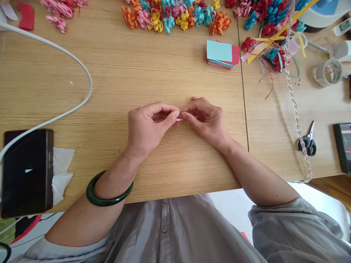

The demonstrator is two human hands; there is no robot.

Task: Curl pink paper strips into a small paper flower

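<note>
Over the middle of the wooden table point(164, 164), my left hand point(149, 126) and my right hand point(207, 120) meet at their fingertips. Both are closed in a pinch on a thin pink paper strip point(179, 119). Only a short bit of the strip shows between the thumbs; my fingers hide the rest. Beyond my right hand lies a stack of small coloured paper cards point(219, 51), light blue on top, with red and pink ones below.
Curled paper flowers point(183, 18) line the back edge. At right are loose strips point(263, 47), a tape roll point(328, 72), scissors point(309, 140) and a hanging twisted cord point(292, 87). A white cable point(74, 54) loops at left above a dark phone point(27, 171).
</note>
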